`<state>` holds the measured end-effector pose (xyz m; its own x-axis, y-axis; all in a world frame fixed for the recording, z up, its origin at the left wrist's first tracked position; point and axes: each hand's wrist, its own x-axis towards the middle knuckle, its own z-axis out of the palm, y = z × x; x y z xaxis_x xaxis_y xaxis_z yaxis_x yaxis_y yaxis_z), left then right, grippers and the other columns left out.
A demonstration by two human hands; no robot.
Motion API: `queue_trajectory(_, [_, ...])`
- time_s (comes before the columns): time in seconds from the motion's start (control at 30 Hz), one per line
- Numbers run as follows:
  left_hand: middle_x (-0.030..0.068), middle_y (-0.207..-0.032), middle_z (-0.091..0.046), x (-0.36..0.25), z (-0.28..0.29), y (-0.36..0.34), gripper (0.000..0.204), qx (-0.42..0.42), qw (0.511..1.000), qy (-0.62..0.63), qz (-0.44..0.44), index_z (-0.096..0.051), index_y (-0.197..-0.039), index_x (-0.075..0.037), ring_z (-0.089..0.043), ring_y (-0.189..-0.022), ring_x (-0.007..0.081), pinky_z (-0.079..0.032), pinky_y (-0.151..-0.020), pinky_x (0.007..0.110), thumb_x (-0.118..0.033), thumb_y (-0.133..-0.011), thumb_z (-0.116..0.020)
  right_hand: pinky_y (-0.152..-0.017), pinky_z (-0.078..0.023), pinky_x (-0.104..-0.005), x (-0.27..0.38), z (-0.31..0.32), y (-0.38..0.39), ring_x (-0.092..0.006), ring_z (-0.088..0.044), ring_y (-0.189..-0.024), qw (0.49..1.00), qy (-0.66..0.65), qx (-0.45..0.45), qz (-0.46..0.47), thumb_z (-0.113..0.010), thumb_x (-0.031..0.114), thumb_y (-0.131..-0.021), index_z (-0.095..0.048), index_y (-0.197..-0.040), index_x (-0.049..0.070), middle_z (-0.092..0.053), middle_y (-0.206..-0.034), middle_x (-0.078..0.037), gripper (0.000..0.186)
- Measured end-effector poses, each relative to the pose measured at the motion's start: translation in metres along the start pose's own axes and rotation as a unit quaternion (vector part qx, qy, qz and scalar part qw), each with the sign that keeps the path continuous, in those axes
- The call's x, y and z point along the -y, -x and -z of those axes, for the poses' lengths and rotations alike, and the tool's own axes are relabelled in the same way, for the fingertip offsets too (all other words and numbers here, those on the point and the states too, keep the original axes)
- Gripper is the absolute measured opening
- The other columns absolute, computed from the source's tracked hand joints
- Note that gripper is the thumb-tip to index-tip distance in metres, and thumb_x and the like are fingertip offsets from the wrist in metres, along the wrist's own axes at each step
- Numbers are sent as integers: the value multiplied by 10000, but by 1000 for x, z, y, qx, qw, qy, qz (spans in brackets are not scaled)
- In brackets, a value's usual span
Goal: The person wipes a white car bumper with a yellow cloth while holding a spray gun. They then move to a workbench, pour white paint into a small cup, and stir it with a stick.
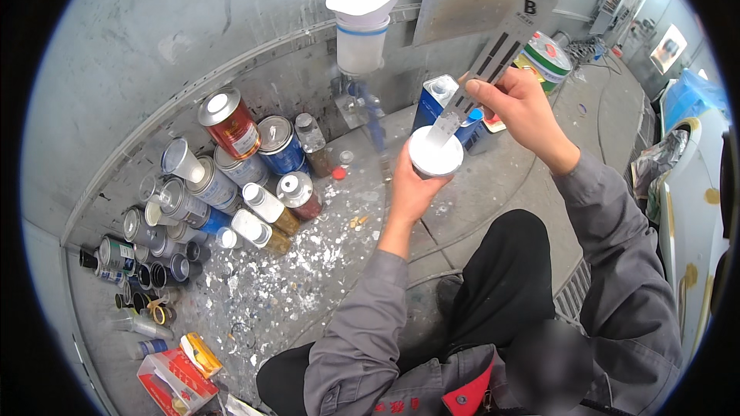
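Observation:
My left hand is wrapped round a small cup whose top shows white liquid. Between the thumb and fingers of my right hand is a long, flat mixing stick with dark printed bars along it. It slants down to the left, and its lower end, coated white, reaches into the cup. Just behind the cup stand a blue rectangular can and a smaller blue-capped container. How deep the stick goes is hidden by the white liquid.
At the left wall stand several paint cans, among them a red can, and bottles. A spray gun with a white-topped cup hangs near the wall. White spatters cover the floor. A red box lies lower left; a pale panel stands right.

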<state>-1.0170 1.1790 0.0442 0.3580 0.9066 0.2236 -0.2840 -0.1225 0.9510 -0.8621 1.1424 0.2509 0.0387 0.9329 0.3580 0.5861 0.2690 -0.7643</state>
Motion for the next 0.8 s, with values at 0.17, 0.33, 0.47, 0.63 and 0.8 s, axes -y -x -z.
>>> queue_trajectory(0.17, [128,-1401,-603,-6,-2,0,909,-4,1000,17,4,-487,-1483,-16,-614,-1293,245,-499,-1091,390,-33,-685,-921,-567,-433,-287,-32,-5,3,-45,-517,-658,998,26,-2,-52,-728,179,-972,-749,-1000,-54,-616,-705,20,236])
queue_trajectory(0.33, [131,-1406,-602,-6,-4,2,906,-5,999,32,15,-479,-1490,-16,-617,-1291,250,-500,-1091,388,-31,-697,-914,-567,-442,-271,-24,-11,20,-41,-527,-649,995,28,7,-91,-727,187,-979,-759,-1001,-44,-626,-692,22,234])
queue_trajectory(0.47, [137,-1405,-607,-1,-3,1,895,-8,1000,19,10,-485,-1485,-17,-620,-1288,254,-499,-1090,386,-35,-699,-914,-555,-444,-266,-26,-11,22,-40,-544,-633,995,10,11,-95,-733,198,-979,-760,-953,-41,-637,-679,18,242])
queue_trajectory(0.63, [136,-1395,-617,2,-5,0,889,-10,1000,19,0,-497,-1473,-20,-621,-1288,254,-496,-1090,388,-37,-689,-916,-559,-446,-253,-18,2,9,-39,-574,-636,997,-31,-15,-67,-734,217,-983,-763,-929,-33,-661,-697,13,258])
queue_trajectory(0.8, [126,-1383,-626,-3,-1,0,883,-7,1000,-9,-5,-502,-1465,-20,-622,-1285,248,-495,-1091,387,-27,-685,-915,-564,-437,-253,-2,6,-3,-41,-553,-644,999,-9,-8,-47,-731,207,-984,-763,-974,-29,-665,-738,19,238])
